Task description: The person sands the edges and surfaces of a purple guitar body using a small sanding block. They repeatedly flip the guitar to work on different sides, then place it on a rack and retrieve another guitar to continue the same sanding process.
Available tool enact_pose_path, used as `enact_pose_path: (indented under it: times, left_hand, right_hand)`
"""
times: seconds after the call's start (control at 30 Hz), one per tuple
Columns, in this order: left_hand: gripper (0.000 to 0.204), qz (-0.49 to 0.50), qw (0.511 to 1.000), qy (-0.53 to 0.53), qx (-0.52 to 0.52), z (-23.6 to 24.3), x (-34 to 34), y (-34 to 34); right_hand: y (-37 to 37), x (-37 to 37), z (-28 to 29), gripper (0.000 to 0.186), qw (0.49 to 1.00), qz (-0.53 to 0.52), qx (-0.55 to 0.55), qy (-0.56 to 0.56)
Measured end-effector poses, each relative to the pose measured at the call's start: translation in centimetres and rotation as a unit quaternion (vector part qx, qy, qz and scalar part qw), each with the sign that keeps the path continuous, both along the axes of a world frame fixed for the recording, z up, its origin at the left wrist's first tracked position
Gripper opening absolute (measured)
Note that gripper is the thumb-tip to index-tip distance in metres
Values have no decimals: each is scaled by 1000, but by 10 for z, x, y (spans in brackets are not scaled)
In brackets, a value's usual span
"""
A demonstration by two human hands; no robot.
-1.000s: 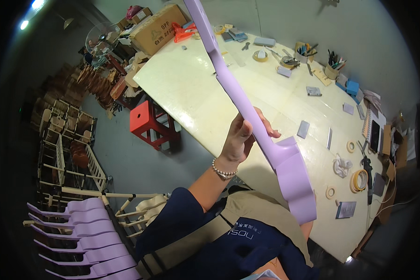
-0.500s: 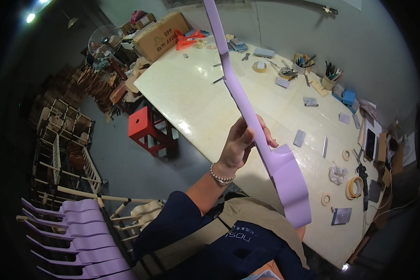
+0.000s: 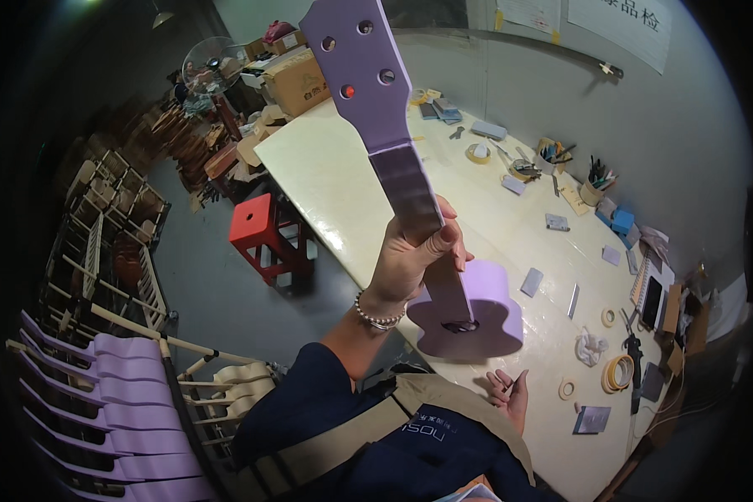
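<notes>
Purple ukulele [image 3: 405,182] slants above the left edge of the table [image 3: 335,180], headstock [image 3: 358,67] uppermost, body [image 3: 495,314] over the tabletop; my left hand [image 3: 412,261] wraps its neck, my right hand [image 3: 510,399], empty and loosely curled, apart but nearer the body.

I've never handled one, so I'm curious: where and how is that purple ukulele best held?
Probably by the neck, coming from the left, as the left hand does: it is slimmer than the headstock above and the curved body below, so a hand can wrap around it.
</notes>
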State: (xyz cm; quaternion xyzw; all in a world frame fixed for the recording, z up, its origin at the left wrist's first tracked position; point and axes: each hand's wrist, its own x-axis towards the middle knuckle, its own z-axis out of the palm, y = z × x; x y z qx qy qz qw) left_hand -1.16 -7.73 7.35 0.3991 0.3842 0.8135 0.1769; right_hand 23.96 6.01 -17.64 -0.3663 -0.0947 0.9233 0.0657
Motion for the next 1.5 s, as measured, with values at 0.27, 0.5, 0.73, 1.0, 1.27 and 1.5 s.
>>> enact_pose_path:
  times: [0.27, 0.5, 0.73, 1.0, 1.27, 1.5]
  left_hand:
    - [20, 243, 967, -26, -72, 5, -18, -42]
    - [19, 364, 926, -8, -100, 9, -19, -82]
    - [23, 455, 882, 24, -120, 2, 10, -123]
    - [19, 526, 835, 55, -149, -13, 82, -136]
    - [52, 164, 832, 224, -480, -45, 87, -75]
    - [50, -244, 534, 363, -724, -103, 60, 27]
  right_hand:
    - [13, -18, -12, 62, 997, 18, 75, -28]
    - [16, -52, -22, 59, 995, 56, 82, -13]
    - [3, -85, -17, 55, 986, 143, 76, 33]
    - [6, -55, -23, 52, 958, 247, 125, 71]
    - [43, 34, 9, 30, 920, 135, 366, -46]
    - [63, 130, -29, 18, 714, -105, 586, -369]
